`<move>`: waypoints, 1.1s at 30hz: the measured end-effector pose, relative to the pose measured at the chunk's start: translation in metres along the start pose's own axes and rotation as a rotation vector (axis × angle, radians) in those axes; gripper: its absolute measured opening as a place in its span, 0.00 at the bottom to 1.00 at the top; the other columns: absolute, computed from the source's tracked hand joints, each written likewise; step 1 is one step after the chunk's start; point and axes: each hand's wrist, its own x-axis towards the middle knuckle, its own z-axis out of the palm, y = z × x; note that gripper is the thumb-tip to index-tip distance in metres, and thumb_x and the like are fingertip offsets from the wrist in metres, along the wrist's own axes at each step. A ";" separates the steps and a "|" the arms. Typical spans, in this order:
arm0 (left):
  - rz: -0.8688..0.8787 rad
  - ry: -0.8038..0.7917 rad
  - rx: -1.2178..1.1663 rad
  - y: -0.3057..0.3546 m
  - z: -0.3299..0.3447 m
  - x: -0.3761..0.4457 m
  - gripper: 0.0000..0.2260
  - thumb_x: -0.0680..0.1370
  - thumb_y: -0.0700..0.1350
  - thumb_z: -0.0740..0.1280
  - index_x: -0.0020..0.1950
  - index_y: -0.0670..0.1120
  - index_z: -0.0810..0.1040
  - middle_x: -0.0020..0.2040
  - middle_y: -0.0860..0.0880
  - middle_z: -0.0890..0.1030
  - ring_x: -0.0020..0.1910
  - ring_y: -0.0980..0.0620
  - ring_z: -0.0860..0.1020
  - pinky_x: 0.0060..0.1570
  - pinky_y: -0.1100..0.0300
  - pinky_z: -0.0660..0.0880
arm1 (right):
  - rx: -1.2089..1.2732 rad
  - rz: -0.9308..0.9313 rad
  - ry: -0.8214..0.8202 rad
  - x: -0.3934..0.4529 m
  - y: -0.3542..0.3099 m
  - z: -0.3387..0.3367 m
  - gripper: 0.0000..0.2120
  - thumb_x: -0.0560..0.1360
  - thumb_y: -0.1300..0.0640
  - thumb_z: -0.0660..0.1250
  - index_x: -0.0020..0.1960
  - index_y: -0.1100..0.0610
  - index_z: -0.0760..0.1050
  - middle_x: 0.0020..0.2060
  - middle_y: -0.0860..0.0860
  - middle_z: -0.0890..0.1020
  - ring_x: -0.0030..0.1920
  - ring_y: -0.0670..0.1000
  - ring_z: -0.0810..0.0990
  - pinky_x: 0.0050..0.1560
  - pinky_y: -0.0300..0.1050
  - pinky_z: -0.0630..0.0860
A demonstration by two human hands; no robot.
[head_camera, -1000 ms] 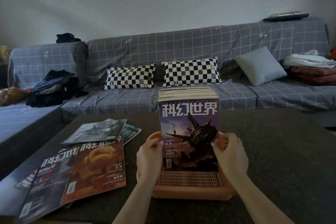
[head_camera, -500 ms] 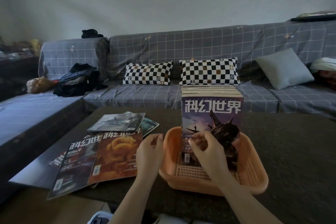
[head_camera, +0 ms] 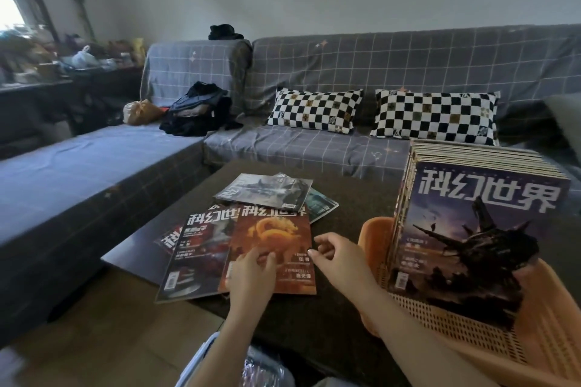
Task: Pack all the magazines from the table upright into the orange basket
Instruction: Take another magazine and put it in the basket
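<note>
An orange basket [head_camera: 548, 327] stands at the right of the dark table [head_camera: 352, 195]; several magazines [head_camera: 471, 229] stand upright in it, a purple cover in front. Loose magazines lie flat at the table's left: an orange dragon-cover magazine [head_camera: 276, 239] on top, a dark one [head_camera: 201, 245] beside it, a grey one [head_camera: 267, 190] and a teal one [head_camera: 320, 204] behind. My left hand [head_camera: 251, 276] rests on the dragon cover's lower edge, fingers bent. My right hand [head_camera: 339, 258] hovers by that cover's right edge, loosely curled, holding nothing.
A grey checked sofa [head_camera: 314, 148] wraps round the table's far and left sides, with two checkered pillows [head_camera: 314, 110] and a dark bag [head_camera: 198, 110]. A cluttered dark cabinet [head_camera: 47, 85] stands at far left. Tan floor [head_camera: 110, 339] lies below the table's left edge.
Both hands left the upright magazines in the basket and moved left to the loose pile. My view swung left, so the basket now sits at the right edge.
</note>
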 end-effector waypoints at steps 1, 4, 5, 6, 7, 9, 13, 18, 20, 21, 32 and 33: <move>-0.039 -0.007 0.036 -0.007 0.000 0.005 0.13 0.80 0.53 0.62 0.61 0.50 0.79 0.59 0.48 0.80 0.59 0.48 0.75 0.61 0.49 0.69 | -0.027 0.023 -0.049 0.008 -0.003 0.005 0.19 0.74 0.48 0.67 0.64 0.51 0.72 0.52 0.45 0.78 0.44 0.40 0.76 0.40 0.30 0.70; -0.130 -0.049 0.106 -0.023 0.000 0.018 0.19 0.80 0.54 0.62 0.68 0.49 0.73 0.70 0.45 0.72 0.70 0.44 0.67 0.70 0.43 0.60 | -0.111 0.145 -0.219 0.032 -0.012 0.017 0.25 0.74 0.47 0.67 0.68 0.54 0.69 0.60 0.50 0.77 0.55 0.48 0.77 0.47 0.38 0.72; -0.142 -0.049 0.120 -0.028 0.001 0.022 0.20 0.80 0.54 0.62 0.69 0.48 0.72 0.72 0.44 0.70 0.72 0.43 0.64 0.71 0.43 0.59 | -0.152 0.183 -0.279 0.038 -0.015 0.020 0.26 0.74 0.46 0.66 0.68 0.55 0.68 0.61 0.51 0.77 0.57 0.50 0.77 0.47 0.40 0.71; -0.153 -0.044 0.135 -0.031 0.001 0.025 0.21 0.80 0.55 0.62 0.70 0.48 0.72 0.73 0.44 0.68 0.72 0.42 0.63 0.71 0.42 0.58 | -0.191 0.216 -0.339 0.043 -0.016 0.024 0.26 0.74 0.45 0.66 0.67 0.57 0.69 0.61 0.52 0.77 0.58 0.51 0.77 0.48 0.41 0.71; -0.164 -0.035 0.148 -0.034 0.001 0.028 0.21 0.80 0.55 0.63 0.71 0.48 0.71 0.73 0.43 0.67 0.72 0.41 0.63 0.71 0.42 0.58 | -0.210 0.248 -0.399 0.048 -0.017 0.026 0.24 0.74 0.45 0.65 0.65 0.58 0.71 0.59 0.53 0.78 0.57 0.52 0.77 0.48 0.42 0.71; -0.188 -0.016 0.168 -0.038 0.000 0.035 0.23 0.79 0.55 0.63 0.72 0.49 0.69 0.73 0.43 0.68 0.71 0.39 0.64 0.69 0.43 0.60 | -0.180 0.323 -0.488 0.054 -0.017 0.030 0.22 0.75 0.44 0.65 0.62 0.58 0.72 0.57 0.54 0.78 0.54 0.53 0.78 0.46 0.43 0.75; -0.237 0.028 0.069 -0.047 -0.008 0.048 0.24 0.76 0.54 0.68 0.70 0.46 0.72 0.65 0.43 0.77 0.64 0.39 0.72 0.63 0.48 0.68 | -0.089 0.415 -0.530 0.058 -0.017 0.034 0.26 0.75 0.45 0.65 0.67 0.59 0.66 0.62 0.54 0.74 0.59 0.54 0.75 0.47 0.45 0.77; -0.331 -0.086 -0.125 -0.052 -0.023 0.051 0.11 0.74 0.52 0.72 0.45 0.45 0.80 0.43 0.48 0.83 0.43 0.49 0.80 0.38 0.58 0.73 | 0.106 0.500 -0.517 0.048 -0.019 0.031 0.15 0.74 0.50 0.67 0.57 0.56 0.70 0.52 0.52 0.80 0.55 0.52 0.78 0.57 0.54 0.77; -0.343 -0.164 -0.190 -0.054 -0.028 0.046 0.09 0.76 0.50 0.70 0.47 0.45 0.78 0.43 0.48 0.82 0.41 0.51 0.80 0.37 0.57 0.73 | 0.120 0.498 -0.522 0.040 -0.023 0.028 0.14 0.74 0.51 0.67 0.56 0.56 0.71 0.50 0.52 0.80 0.53 0.52 0.79 0.56 0.54 0.77; -0.343 -0.193 -0.230 -0.055 -0.032 0.042 0.08 0.77 0.49 0.69 0.49 0.45 0.78 0.44 0.48 0.82 0.43 0.50 0.80 0.40 0.56 0.76 | 0.109 0.494 -0.526 0.035 -0.026 0.027 0.16 0.75 0.51 0.67 0.58 0.57 0.71 0.51 0.53 0.80 0.53 0.52 0.79 0.55 0.53 0.77; -0.276 -0.166 -0.582 -0.041 -0.106 -0.032 0.04 0.77 0.44 0.69 0.49 0.45 0.77 0.48 0.40 0.84 0.48 0.38 0.83 0.54 0.41 0.79 | 0.352 0.453 -0.384 -0.034 -0.037 0.004 0.16 0.72 0.54 0.71 0.53 0.57 0.69 0.46 0.52 0.81 0.45 0.50 0.81 0.46 0.47 0.79; -0.263 -0.164 -0.606 -0.039 -0.111 -0.037 0.04 0.77 0.44 0.70 0.49 0.44 0.78 0.48 0.39 0.84 0.48 0.39 0.83 0.54 0.41 0.79 | 0.417 0.453 -0.370 -0.040 -0.039 -0.001 0.18 0.71 0.55 0.72 0.55 0.57 0.68 0.46 0.53 0.81 0.45 0.50 0.81 0.41 0.45 0.78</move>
